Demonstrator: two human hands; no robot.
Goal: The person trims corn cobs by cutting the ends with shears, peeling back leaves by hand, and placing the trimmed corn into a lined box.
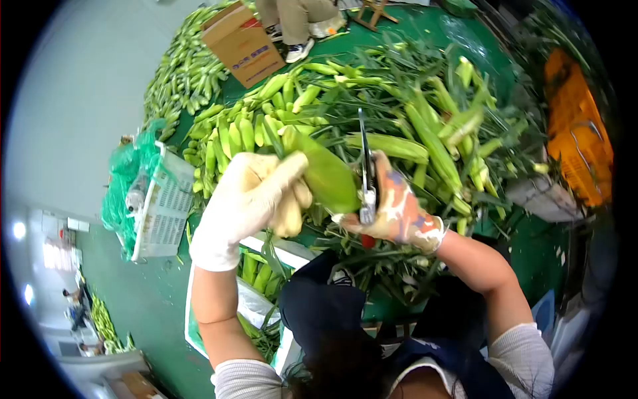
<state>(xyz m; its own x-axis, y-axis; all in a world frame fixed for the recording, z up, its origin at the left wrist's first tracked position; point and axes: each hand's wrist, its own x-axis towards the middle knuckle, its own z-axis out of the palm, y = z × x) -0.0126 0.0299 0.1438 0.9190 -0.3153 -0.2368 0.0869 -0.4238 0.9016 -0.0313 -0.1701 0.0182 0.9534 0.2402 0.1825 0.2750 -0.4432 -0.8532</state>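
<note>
corn ear (324, 174) | green-husked, held aslant | bladed tool (366, 165) | slim, dark, pointing forward, just beside ear

Floor (153, 299): green, bare to my left | middle: corn (246, 133) in a broad heap, tangled with loose leaves (412, 63) on its right | behind: second heap (176, 83), carton (246, 53) beside it | left: white basket (163, 216) | near: white box (189, 318) | far left: small heap (105, 322)
</note>
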